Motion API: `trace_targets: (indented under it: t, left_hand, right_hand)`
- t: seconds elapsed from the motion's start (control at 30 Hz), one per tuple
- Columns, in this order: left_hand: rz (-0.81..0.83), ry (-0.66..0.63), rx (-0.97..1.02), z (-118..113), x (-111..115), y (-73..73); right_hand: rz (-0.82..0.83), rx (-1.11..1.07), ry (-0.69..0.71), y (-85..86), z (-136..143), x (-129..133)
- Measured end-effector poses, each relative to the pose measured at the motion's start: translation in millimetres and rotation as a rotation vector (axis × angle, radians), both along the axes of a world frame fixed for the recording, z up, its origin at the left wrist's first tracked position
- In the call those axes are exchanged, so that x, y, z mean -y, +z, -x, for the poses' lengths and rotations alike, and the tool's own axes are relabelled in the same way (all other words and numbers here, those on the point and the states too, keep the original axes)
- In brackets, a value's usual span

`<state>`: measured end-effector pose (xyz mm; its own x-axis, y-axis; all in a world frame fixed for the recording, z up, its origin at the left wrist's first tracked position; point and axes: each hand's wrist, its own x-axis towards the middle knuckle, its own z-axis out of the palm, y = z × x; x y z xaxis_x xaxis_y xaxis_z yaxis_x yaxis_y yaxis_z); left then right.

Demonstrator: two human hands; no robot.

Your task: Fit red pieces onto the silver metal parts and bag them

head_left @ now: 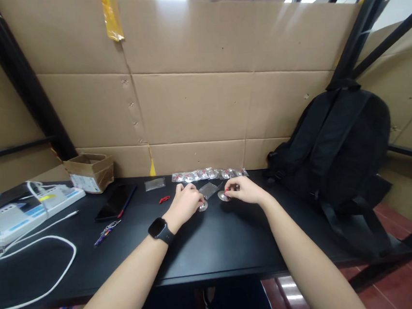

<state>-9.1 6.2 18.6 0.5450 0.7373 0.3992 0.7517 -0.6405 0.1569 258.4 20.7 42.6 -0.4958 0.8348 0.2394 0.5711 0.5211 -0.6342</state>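
My left hand [188, 201], with a dark smartwatch on its wrist, is closed on a clear round suction cup [203, 206] low over the black tabletop. My right hand [245, 190] pinches a second clear suction cup [223, 196], which has a red part at my fingertips. Between and just behind the hands lies a clear plastic bag [208, 189]. Left of my left hand is a small red piece [164, 199], its kind unclear. Farther back, several bagged clear pieces with red parts [210, 174] lie in a row along the cardboard wall.
Another clear bag [155, 184] lies at the back. On the left are a phone [116, 202], a keychain [106, 232], a cardboard box [90, 171], a power strip [29, 214] and a white cable [62, 275]. A black backpack [340, 146] stands on the right.
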Motion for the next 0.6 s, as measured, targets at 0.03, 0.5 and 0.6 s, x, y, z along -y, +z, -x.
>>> trace_targets:
  t: [0.03, 0.5, 0.6]
  left_hand:
    - [0.000, 0.011, 0.028, 1, 0, 0.7]
    - [0.202, -0.037, 0.781, -5, -3, 2.8]
    - [0.206, -0.036, 0.795, -5, -5, 1.0]
  right_hand:
    - [-0.012, -0.027, -0.008, 1.7, 2, 2]
    - [-0.024, -0.616, 0.011, -14.6, 63, 11]
    - [0.071, -0.683, 0.022, -17.6, 68, 14]
